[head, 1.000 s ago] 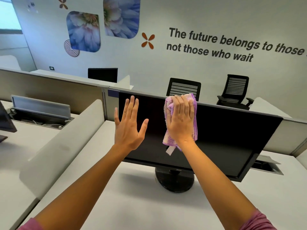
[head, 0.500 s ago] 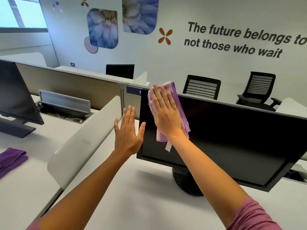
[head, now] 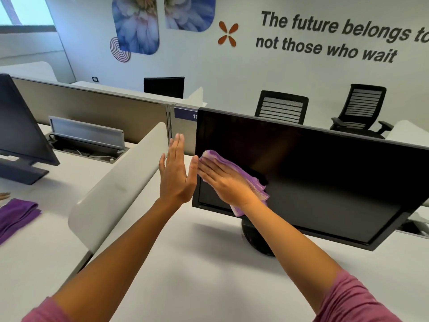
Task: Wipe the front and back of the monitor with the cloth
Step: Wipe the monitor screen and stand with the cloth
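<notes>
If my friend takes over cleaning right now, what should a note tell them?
Right hand: flat, pressing the purple cloth against the monitor screen, near its left edge.
Left hand: open and empty, held upright just beside the monitor's left edge.
Monitor: on its round stand on the white desk, screen dark.
Done: front wiping is under way at the left side.
Left: the rest of the front, it seems, then the whole back.
</notes>
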Motion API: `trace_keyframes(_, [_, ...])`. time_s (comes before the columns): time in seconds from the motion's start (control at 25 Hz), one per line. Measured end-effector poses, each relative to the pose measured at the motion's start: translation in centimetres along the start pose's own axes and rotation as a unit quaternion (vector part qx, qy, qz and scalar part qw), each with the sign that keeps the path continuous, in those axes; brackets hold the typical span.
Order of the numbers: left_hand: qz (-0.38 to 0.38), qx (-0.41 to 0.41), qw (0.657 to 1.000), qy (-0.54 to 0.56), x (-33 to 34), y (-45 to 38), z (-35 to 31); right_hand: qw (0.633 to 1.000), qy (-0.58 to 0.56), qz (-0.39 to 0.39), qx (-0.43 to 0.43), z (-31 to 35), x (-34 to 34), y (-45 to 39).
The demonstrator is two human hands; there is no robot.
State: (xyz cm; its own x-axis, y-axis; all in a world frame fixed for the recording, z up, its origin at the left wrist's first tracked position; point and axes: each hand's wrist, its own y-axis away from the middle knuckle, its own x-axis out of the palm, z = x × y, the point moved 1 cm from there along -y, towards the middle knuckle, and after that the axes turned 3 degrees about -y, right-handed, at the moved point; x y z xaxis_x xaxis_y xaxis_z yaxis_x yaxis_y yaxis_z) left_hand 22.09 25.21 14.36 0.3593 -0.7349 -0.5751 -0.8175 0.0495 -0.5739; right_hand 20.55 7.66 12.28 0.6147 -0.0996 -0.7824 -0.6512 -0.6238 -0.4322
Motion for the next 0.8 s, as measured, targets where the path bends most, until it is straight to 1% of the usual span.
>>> trace_keyframes(0.08, [0.000,0.006,1.000,0.007,0.2,-0.1,-0.5,0.999,0.019,0.032,-0.031,0.8,0.7,1.4])
trace_keyframes(0.16, [0.002,0.013,1.000,0.012,0.5,-0.2,-1.2,0.989,0.073,0.099,-0.076,1.6,1.3,2.8])
trace_keyframes(0.24, [0.009,0.018,1.000,0.015,0.8,-0.2,-1.8,0.978,0.098,0.159,-0.088,2.5,2.0,3.7])
trace_keyframes(0.44, [0.036,0.017,0.999,0.001,2.1,0.5,-2.1,0.963,0.028,0.262,-0.054,5.2,4.0,6.4])
trace_keyframes(0.52, [0.043,0.016,0.999,0.003,2.4,1.0,-1.9,0.958,-0.021,0.286,-0.026,5.8,4.2,7.8])
trace_keyframes(0.64, [0.045,0.008,0.999,0.009,2.8,1.4,-2.1,0.952,-0.096,0.289,0.030,5.4,3.5,9.7])
trace_keyframes(0.72, [0.047,0.001,0.999,0.014,3.1,1.7,-2.5,0.942,-0.150,0.292,0.073,4.5,3.7,11.4])
trace_keyframes(0.8, [0.050,-0.008,0.999,0.020,3.4,2.0,-2.9,0.935,-0.182,0.288,0.097,3.6,3.7,13.6])
